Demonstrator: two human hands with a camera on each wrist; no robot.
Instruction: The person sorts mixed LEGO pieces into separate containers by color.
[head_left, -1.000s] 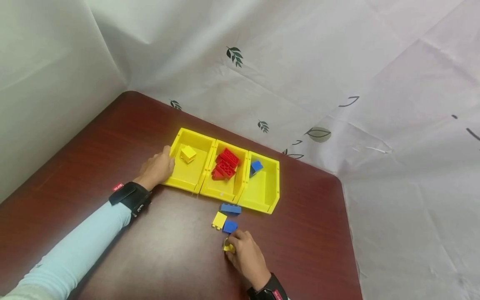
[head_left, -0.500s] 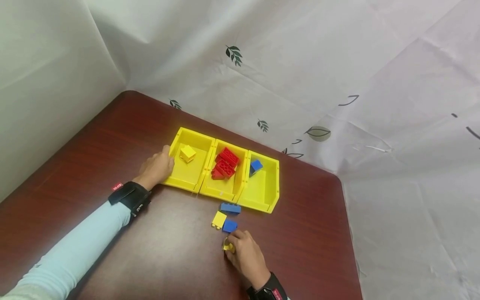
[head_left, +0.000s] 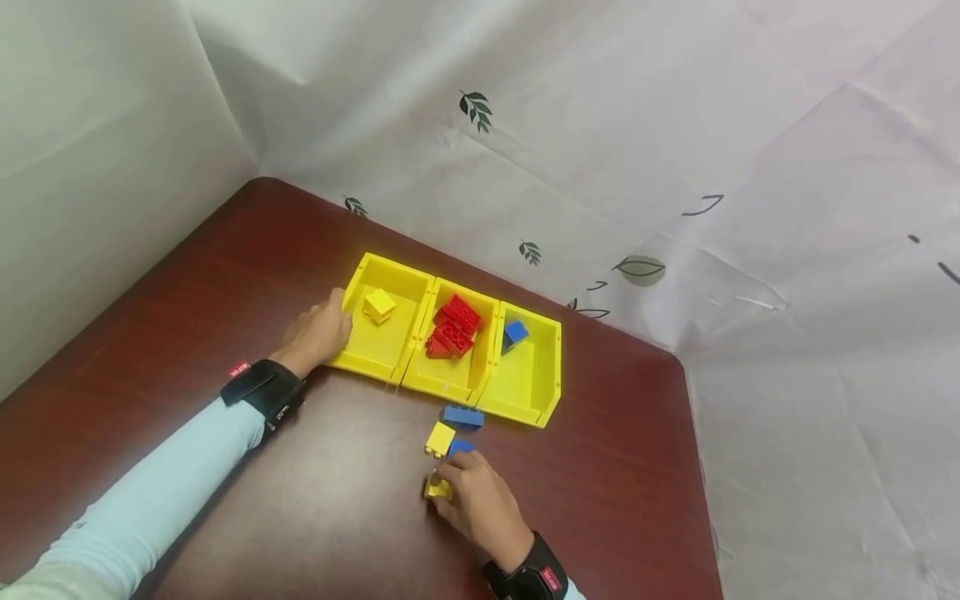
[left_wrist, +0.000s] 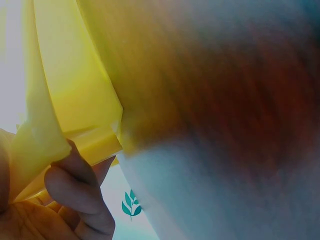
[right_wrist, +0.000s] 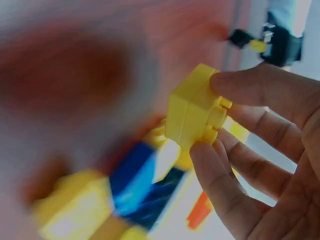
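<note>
My right hand (head_left: 483, 507) pinches a yellow toy brick (head_left: 437, 486) between thumb and fingertips, low over the table. In the right wrist view this yellow brick (right_wrist: 187, 110) shows its studs facing the palm. Just beyond the hand lie a blue brick (head_left: 460, 447), partly covered by the fingers, another yellow brick (head_left: 440, 438) and a longer blue brick (head_left: 463, 417). My left hand (head_left: 318, 333) grips the left side of a yellow three-compartment bin (head_left: 405, 371); in the left wrist view, fingers (left_wrist: 75, 187) curl round the bin's wall (left_wrist: 37, 130).
Inside the bin, yellow bricks (head_left: 380, 304) lie in the left compartment, several red bricks (head_left: 453, 329) in the middle and a blue brick (head_left: 514, 333) in the right. The brown table (head_left: 615, 450) meets a white, leaf-printed sheet (head_left: 585, 150) behind.
My right hand has shifted left and slightly away from me with the yellow brick, and now covers part of the nearer blue brick. The left hand keeps its grip on the bin.
</note>
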